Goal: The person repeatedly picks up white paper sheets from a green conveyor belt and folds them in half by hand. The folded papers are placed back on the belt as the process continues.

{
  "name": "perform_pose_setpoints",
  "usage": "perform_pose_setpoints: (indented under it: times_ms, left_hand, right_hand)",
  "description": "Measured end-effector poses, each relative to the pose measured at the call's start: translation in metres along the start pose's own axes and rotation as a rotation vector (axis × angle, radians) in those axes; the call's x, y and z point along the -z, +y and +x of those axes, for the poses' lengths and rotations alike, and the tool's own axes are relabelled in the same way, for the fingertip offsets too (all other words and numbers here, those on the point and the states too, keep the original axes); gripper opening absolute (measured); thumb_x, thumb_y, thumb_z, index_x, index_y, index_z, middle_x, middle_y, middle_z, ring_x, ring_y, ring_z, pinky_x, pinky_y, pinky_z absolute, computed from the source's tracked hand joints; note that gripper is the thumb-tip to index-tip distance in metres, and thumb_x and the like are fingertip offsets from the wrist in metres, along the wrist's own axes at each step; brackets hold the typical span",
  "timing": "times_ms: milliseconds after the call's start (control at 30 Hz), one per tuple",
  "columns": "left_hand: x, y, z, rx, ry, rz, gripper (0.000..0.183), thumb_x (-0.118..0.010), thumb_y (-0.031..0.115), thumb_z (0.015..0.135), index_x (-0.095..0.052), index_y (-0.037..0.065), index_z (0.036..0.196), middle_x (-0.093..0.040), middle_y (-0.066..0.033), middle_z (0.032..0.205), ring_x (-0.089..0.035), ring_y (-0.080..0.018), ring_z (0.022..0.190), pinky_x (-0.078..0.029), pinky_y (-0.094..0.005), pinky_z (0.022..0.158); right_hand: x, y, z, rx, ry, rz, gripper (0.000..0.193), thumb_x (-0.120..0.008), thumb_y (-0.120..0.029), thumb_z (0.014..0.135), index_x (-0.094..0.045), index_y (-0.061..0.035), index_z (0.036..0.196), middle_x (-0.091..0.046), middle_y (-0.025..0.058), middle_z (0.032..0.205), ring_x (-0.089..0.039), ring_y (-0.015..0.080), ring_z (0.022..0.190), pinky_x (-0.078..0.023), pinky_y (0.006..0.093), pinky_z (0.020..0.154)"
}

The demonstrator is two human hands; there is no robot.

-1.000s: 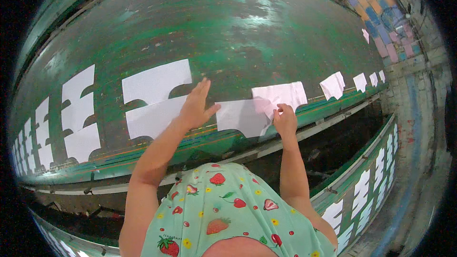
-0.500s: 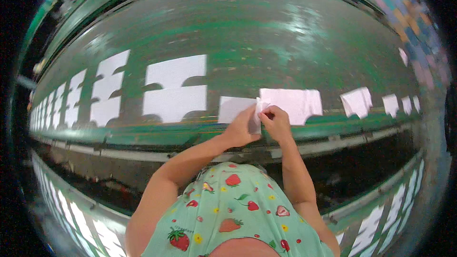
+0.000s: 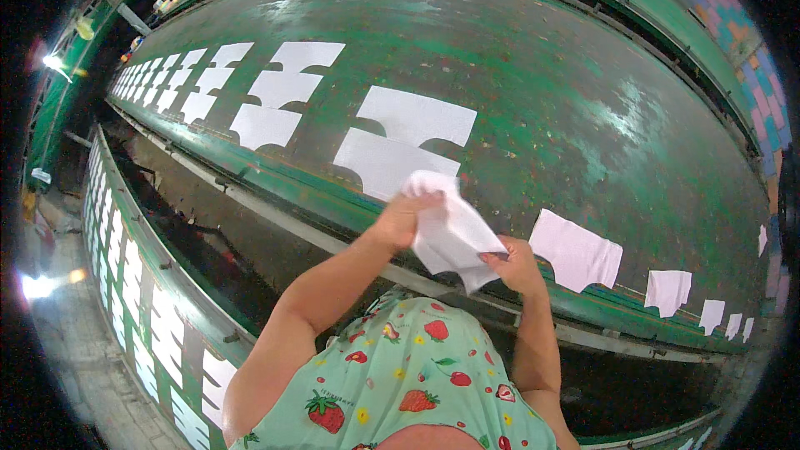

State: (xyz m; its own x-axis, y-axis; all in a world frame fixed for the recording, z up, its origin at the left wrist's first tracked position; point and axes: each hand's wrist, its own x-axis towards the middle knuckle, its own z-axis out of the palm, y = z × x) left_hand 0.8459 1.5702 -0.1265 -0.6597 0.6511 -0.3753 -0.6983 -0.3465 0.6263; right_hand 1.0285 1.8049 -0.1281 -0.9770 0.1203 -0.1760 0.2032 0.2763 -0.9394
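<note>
Holding a limp white sheet (image 3: 450, 237) at the centre of the frame, both hands are closed on it: the left hand (image 3: 402, 221) pinches its upper edge with fingers curled over the top, and the right hand (image 3: 515, 265) grips its lower right corner just below and to the right. The sheet hangs crumpled between them, lifted off the surface, its long axis slanting from upper left down to lower right, so that the left hand sits at the higher end and the right at the lower. Just behind the left hand, up and to the left, lie two flat white cut sheets (image 3: 400, 142) with notched edges on the wide green table (image 3: 533, 75), the nearer one almost touching the held piece. Further such sheets run in a double row (image 3: 208, 92) toward the upper left of the frame. To the right of the right hand another white piece (image 3: 577, 252) lies near the table's front edge, with smaller ones (image 3: 671, 290) trailing off toward the right rim. At lower left, white pieces line a lower green rail (image 3: 133, 283). No labels or signs can be made out.
</note>
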Motion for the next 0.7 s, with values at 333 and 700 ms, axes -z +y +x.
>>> perform_pose_setpoints:
  times_ms: [333, 700]
  left_hand:
    - [0.123, 0.134, 0.053, -0.237, 0.16, 0.41, 0.017, -0.083, 0.0, 0.094, -0.079, 0.003, 0.111, -0.08, -0.0071, 0.102, -0.074, -0.0169, 0.089, -0.062, -0.0338, 0.079]
    - [0.169, 0.221, 0.236, -0.685, 0.394, 1.326, 0.018, -0.083, 0.021, 0.097, -0.08, 0.004, 0.102, -0.077, -0.007, 0.093, -0.072, -0.0198, 0.088, -0.057, -0.0354, 0.082]
  right_hand:
    - [-0.019, -0.012, 0.093, -0.114, 0.208, -0.05, 0.022, -0.081, -0.018, 0.095, -0.079, 0.0015, 0.105, -0.078, 0.0118, 0.088, -0.07, 0.0155, 0.081, -0.055, 0.0346, 0.076]
    - [0.008, -0.012, 0.299, -0.105, 0.631, -0.113, 0.021, -0.081, -0.006, 0.089, -0.083, -0.0006, 0.109, -0.081, 0.0073, 0.092, -0.072, 0.0149, 0.081, -0.057, 0.0305, 0.075]
